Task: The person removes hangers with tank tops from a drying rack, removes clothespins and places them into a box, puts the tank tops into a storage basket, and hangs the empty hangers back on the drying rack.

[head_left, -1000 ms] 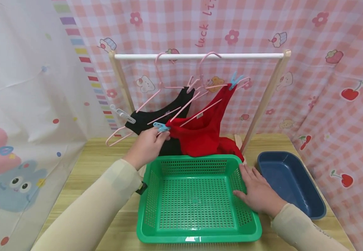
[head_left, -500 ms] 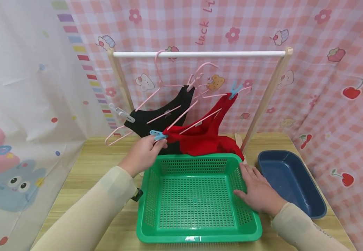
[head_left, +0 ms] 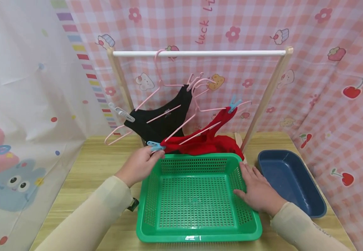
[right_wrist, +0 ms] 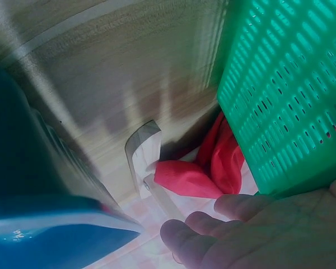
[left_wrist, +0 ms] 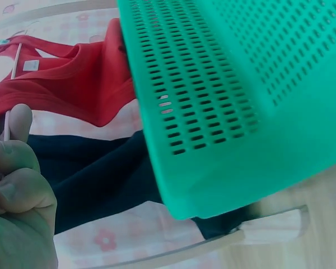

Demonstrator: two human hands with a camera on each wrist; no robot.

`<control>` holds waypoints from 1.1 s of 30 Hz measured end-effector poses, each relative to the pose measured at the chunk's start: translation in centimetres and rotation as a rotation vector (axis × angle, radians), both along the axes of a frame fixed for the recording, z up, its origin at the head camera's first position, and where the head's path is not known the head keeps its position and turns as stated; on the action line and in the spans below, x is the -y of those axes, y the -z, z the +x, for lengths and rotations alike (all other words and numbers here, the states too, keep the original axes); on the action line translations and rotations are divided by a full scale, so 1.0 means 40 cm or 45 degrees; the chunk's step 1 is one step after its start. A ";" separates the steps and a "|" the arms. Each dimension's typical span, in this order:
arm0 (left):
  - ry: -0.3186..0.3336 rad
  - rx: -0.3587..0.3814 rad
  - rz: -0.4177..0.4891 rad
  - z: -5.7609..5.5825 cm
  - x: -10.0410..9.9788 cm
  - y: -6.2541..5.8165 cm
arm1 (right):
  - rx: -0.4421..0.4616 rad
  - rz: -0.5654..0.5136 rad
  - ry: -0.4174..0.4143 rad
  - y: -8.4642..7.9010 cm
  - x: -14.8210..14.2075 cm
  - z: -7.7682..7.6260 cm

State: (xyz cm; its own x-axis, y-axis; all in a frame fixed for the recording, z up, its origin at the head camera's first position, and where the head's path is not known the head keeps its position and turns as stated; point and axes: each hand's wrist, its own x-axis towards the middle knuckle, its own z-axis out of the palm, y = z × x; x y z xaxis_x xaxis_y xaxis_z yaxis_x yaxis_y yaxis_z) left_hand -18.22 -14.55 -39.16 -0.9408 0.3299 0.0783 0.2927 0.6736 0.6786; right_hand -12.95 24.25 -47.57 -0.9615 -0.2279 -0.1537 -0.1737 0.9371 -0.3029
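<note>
My left hand (head_left: 137, 165) pinches the lower left end of a pink clothes hanger (head_left: 183, 126), right by a blue clothespin (head_left: 155, 145). A red sleeveless garment (head_left: 200, 144) hangs from this hanger, with a second blue clothespin (head_left: 234, 104) at its right shoulder. The hanger's hook is below the white rod (head_left: 231, 53). In the left wrist view my fingers (left_wrist: 14, 157) curl round the hanger's thin bar. My right hand (head_left: 260, 190) rests, fingers extended, on the right rim of a green basket (head_left: 197, 238). The red garment's lower part lies behind the basket.
Behind, a black garment (head_left: 165, 115) hangs from another pink hanger (head_left: 150, 99) on the rod, held by a white clothespin (head_left: 123, 114) and a pink clothespin (head_left: 190, 82). A dark blue basin (head_left: 289, 181) stands right of the basket on the wooden table (head_left: 81, 181). Wooden posts (head_left: 264, 94) bear the rod.
The red garment's hanger has come off the rod and dropped lower, its hook now well below it. My left hand has moved down and left with it. The right hand stays put.
</note>
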 end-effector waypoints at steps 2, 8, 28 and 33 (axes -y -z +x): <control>0.012 0.001 0.000 0.007 0.002 0.009 | 0.003 -0.001 0.003 0.001 0.000 0.000; 0.027 0.031 0.027 0.020 0.009 0.035 | 0.010 -0.003 0.009 0.003 0.000 0.000; 0.047 0.134 0.043 0.064 0.024 0.122 | 0.020 -0.010 0.031 0.003 0.005 -0.003; 0.065 0.152 0.031 0.072 0.023 0.133 | 0.020 -0.004 0.034 0.006 0.004 -0.004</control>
State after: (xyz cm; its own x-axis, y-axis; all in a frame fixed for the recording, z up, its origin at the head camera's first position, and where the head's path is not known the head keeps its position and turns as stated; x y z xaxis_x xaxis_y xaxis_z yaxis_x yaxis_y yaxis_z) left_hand -15.35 -15.48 -44.49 -0.9260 0.3767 -0.0245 0.2424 0.6431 0.7264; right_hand -13.10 24.11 -47.80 -0.9647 -0.2027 -0.1681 -0.1439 0.9404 -0.3083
